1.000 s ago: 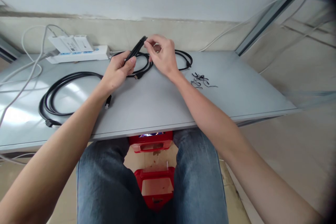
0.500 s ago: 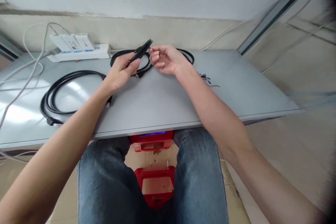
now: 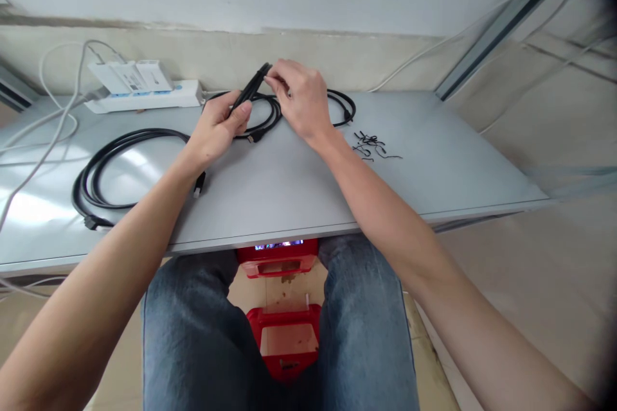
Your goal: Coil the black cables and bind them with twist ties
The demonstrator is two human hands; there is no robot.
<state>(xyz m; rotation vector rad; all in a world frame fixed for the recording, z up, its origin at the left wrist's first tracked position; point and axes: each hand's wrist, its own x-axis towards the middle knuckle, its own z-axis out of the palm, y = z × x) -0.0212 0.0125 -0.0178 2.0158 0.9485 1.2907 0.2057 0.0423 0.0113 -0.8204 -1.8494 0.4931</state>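
My left hand (image 3: 216, 131) is closed around a bunched stretch of black cable (image 3: 250, 91), held tilted up above the grey table (image 3: 299, 186). My right hand (image 3: 301, 99) pinches the top end of that bunch with its fingertips. The remainder of this cable (image 3: 344, 106) lies in loops on the table behind my hands, and a plug end (image 3: 253, 138) rests below my left hand.
A second coiled black cable (image 3: 116, 170) lies at the left. A small pile of black twist ties (image 3: 369, 144) sits to the right of my hands. A white power strip (image 3: 144, 93) with adapters and white leads stands at the back left. Red bins (image 3: 284, 334) are under the table.
My right hand turned palm-up and drew slightly away from the bunch half a second ago, then turned back palm-down and pinches its top again. My left hand has held steady.
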